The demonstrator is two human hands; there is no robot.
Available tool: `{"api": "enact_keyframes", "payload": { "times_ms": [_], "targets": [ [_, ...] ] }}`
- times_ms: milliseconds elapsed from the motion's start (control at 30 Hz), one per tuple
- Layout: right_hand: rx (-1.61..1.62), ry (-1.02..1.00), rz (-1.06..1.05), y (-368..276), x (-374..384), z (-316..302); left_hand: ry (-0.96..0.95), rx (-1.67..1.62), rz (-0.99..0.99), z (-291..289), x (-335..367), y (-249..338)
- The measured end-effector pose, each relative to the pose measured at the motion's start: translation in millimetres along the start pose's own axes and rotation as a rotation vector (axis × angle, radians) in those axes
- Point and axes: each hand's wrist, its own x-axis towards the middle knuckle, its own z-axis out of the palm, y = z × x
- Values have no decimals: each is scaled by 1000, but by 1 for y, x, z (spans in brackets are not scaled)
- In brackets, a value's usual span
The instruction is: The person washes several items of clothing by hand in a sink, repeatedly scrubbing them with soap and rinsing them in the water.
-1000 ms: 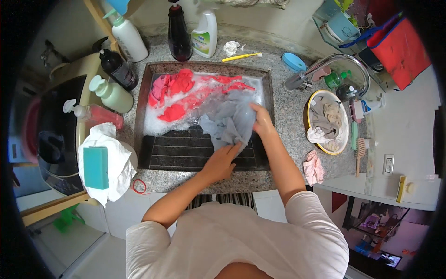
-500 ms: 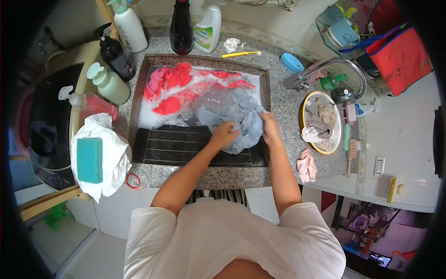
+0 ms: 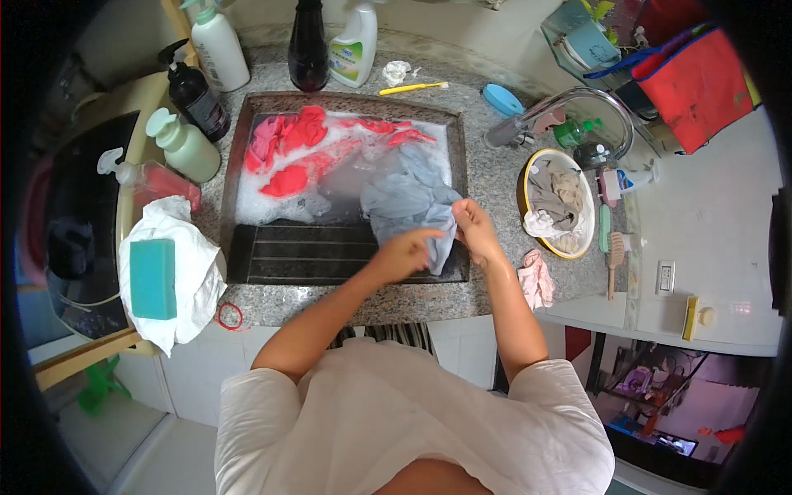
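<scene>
A wet blue-grey cloth garment (image 3: 408, 198) spreads over the right part of the sink, its far end in the suds and its near end hanging over the ribbed ledge. My right hand (image 3: 480, 235) pinches the garment's right edge between thumb and fingers. Against the near part of the cloth is my left hand (image 3: 404, 256), palm down, index finger stretched toward the right hand; its other fingers are partly hidden. Red and pink clothes (image 3: 289, 136) float in the foamy water on the left.
The stone sink (image 3: 228, 206) has a black ribbed ledge (image 3: 305, 252). Pump bottles (image 3: 186, 153) line its left, near a white cloth under a green sponge (image 3: 153, 279). Right are a curved tap (image 3: 615, 115), a yellow-rimmed basin (image 3: 523, 202) of clothes and a pink cloth (image 3: 536, 279).
The bunched garment has been spread out flatter, with a corner now hanging toward me. My left hand has moved slightly down and its index finger has straightened. The view has shifted slightly.
</scene>
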Motion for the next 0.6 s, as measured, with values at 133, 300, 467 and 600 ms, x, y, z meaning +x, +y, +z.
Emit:
{"api": "enact_keyframes", "payload": {
  "times_ms": [133, 300, 467, 600],
  "targets": [
    [195, -40, 16, -21, 0, 3, 697, 655, 277, -45, 28, 4],
    [-98, -266, -221, -69, -4, 6, 501, 934, 181, -78, 46, -12],
    [-1051, 91, -608, -64, 7, -47, 512, 924, -162, -98, 43, 51],
    [-1131, 294, -720, -37, 20, -54, 562, 935, 15, -109, 37, 89]
  ]
}}
